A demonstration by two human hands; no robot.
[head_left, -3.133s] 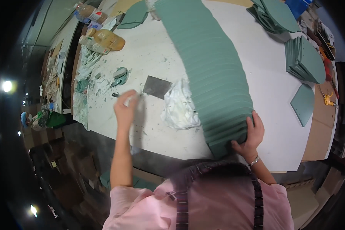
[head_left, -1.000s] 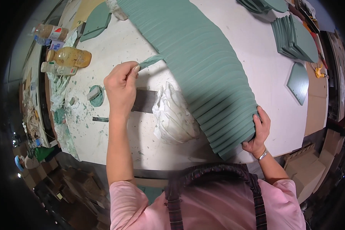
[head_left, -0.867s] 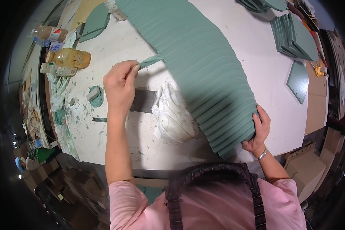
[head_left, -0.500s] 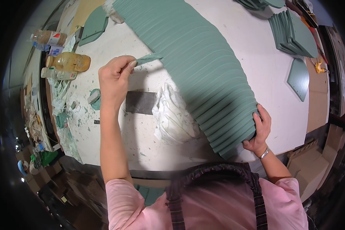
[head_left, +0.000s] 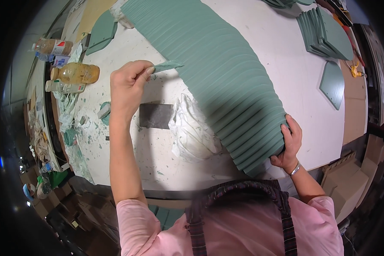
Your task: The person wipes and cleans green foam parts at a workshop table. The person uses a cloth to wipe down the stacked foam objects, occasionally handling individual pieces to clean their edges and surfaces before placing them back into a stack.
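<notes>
A long row of overlapping green panels (head_left: 230, 72) leans across the table, running from the upper left to the near right. My left hand (head_left: 130, 83) pinches a thin, tapering, pale green strip (head_left: 168, 65), whose tip meets the row's left edge. Whether it is stiff or soft I cannot tell. At the near right end of the row my right hand (head_left: 291, 141) grips the last panels, thumb at the near side and fingers along the right edge. Close to the row lies a crumpled white cloth (head_left: 192, 130), beside a flat dark grey sheet (head_left: 154, 116).
Bottles, one holding yellowish liquid (head_left: 79, 73), stand along the table's left edge. A single green panel (head_left: 102, 33) lies at the far left. Stacked green panels (head_left: 324, 34) and a loose one (head_left: 333, 85) are at the right. Cardboard boxes (head_left: 345, 183) stand below.
The view has shifted slightly. My left hand keeps its pinch on the strip near the row's left edge, and my right hand stays on the near end.
</notes>
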